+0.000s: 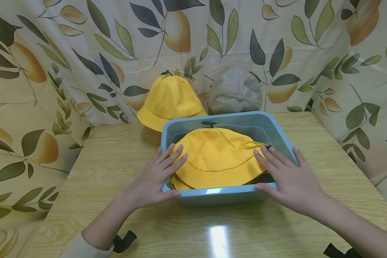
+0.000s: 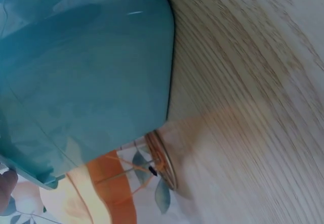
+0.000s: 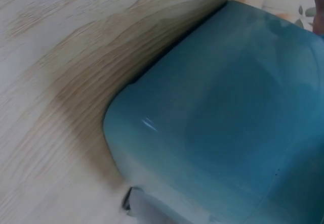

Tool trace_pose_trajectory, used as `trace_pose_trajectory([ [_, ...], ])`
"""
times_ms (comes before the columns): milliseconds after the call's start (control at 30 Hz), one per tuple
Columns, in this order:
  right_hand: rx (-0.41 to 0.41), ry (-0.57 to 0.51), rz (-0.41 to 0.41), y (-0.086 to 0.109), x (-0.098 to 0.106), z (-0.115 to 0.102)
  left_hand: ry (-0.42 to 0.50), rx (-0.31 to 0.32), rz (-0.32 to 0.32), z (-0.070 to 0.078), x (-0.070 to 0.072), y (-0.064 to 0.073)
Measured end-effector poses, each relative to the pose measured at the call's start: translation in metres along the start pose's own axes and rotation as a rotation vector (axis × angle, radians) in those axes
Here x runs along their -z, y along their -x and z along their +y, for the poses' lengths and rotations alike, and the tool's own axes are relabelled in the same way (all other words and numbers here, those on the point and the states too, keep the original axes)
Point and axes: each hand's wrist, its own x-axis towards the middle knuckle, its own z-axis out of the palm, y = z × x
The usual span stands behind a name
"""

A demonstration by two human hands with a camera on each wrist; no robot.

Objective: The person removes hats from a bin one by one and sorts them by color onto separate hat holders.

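A yellow bucket hat [image 1: 213,154] with a green sprout on top lies in a light blue plastic tub [image 1: 222,193], its brim toward the front. More yellow fabric shows under its left edge. My left hand [image 1: 153,179] rests across the tub's front left corner, fingers spread over the hat's side and thumb along the front rim. At the front right corner my right hand [image 1: 293,182] lies with spread fingers, several reaching over the hat's right side near its cord. The tub's outer wall fills much of the left wrist view and the right wrist view.
Behind the tub, another yellow hat [image 1: 172,102] with a sprout stands at the left. Next to it is a beige cap [image 1: 237,91]. All stand on a wooden table [image 1: 116,157], backed by a leaf-and-fruit patterned cloth [image 1: 193,39] that also hangs along both sides.
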Motion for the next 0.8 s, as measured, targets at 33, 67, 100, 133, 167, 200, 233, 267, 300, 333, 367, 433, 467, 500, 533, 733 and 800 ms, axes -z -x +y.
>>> trace_pose_trajectory([
  [33, -0.001, 0.0, -0.001, 0.0, 0.0, -0.001, 0.0, -0.001, -0.004, -0.001, 0.001, 0.001],
  [67, -0.001, 0.0, -0.003, 0.0, 0.0, -0.002, -0.004, -0.003, -0.004, -0.001, 0.001, 0.002],
  [100, 0.001, -0.001, -0.002, -0.001, 0.0, -0.003, -0.007, -0.003, -0.006, -0.002, 0.001, 0.003],
  [133, 0.006, -0.004, 0.0, -0.001, 0.0, -0.004, -0.009, -0.004, -0.007, -0.003, 0.001, 0.004],
  [167, 0.007, -0.005, 0.002, -0.001, -0.001, -0.005, -0.012, -0.002, -0.009, -0.003, 0.002, 0.005],
  [200, 0.009, -0.006, 0.007, -0.002, -0.001, -0.006, -0.016, -0.003, -0.008, -0.004, 0.003, 0.007],
  [233, 0.011, -0.008, 0.01, -0.002, -0.001, -0.007, -0.02, -0.002, -0.009, -0.004, 0.003, 0.007],
  [267, 0.011, -0.011, 0.01, -0.002, -0.001, -0.008, -0.023, -0.001, -0.009, -0.004, 0.004, 0.008],
  [300, 0.012, -0.012, 0.013, -0.003, -0.001, -0.009, -0.026, 0.001, -0.011, -0.004, 0.005, 0.009],
  [333, 0.012, -0.014, 0.014, -0.004, -0.001, -0.01, -0.029, 0.005, -0.012, -0.005, 0.006, 0.01],
  [367, 0.013, -0.013, 0.014, -0.004, -0.001, -0.011, -0.034, 0.008, -0.015, -0.005, 0.006, 0.011],
  [433, 0.015, -0.014, 0.014, -0.005, -0.001, -0.012, -0.041, 0.012, -0.019, -0.005, 0.008, 0.012],
  [467, 0.016, -0.013, 0.013, -0.005, -0.001, -0.013, -0.043, 0.014, -0.023, -0.005, 0.008, 0.013],
  [500, 0.017, -0.012, 0.013, -0.005, -0.001, -0.013, -0.049, 0.019, -0.031, -0.005, 0.009, 0.013],
  [533, 0.018, -0.01, 0.013, -0.005, -0.001, -0.013, -0.054, 0.027, -0.045, -0.004, 0.009, 0.013],
  [733, 0.018, -0.014, -0.033, -0.005, 0.003, -0.012, -0.089, 0.077, -0.135, 0.001, 0.017, 0.008],
  [800, 0.018, -0.024, -0.062, -0.005, 0.005, -0.012, -0.093, 0.082, -0.163, 0.004, 0.017, 0.005],
])
